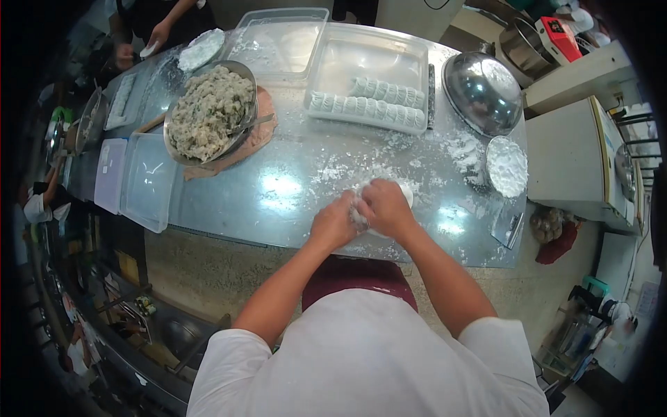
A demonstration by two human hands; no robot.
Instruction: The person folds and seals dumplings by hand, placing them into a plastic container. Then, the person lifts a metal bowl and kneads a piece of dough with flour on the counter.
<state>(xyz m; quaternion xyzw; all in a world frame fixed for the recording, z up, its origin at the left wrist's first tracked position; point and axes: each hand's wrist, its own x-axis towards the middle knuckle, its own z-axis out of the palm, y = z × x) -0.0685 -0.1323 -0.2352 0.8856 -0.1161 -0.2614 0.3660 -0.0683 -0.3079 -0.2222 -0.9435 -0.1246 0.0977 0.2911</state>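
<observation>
Over the floured front of the steel table, my left hand [335, 222] and my right hand [389, 207] come together with fingers closed. A small whitish dumpling [358, 218] shows between them, partly hidden and blurred. Beside and beneath my right hand lies something white and round [406, 196], like a stack of dough wrappers, mostly covered by the hand. Beyond my hands, a clear plastic tray [368, 59] holds two rows of pleated white dumplings [368, 105]. To the left stands a large metal bowl heaped with pale filling [212, 115], a spatula resting in it.
A plate of white flour [507, 167] and an overturned steel bowl [482, 92] are on the right. Left are an empty plastic container [147, 181], a lilac lid [110, 174] and another flour plate [201, 50]. A co-worker's hand [160, 33] works at the far left corner.
</observation>
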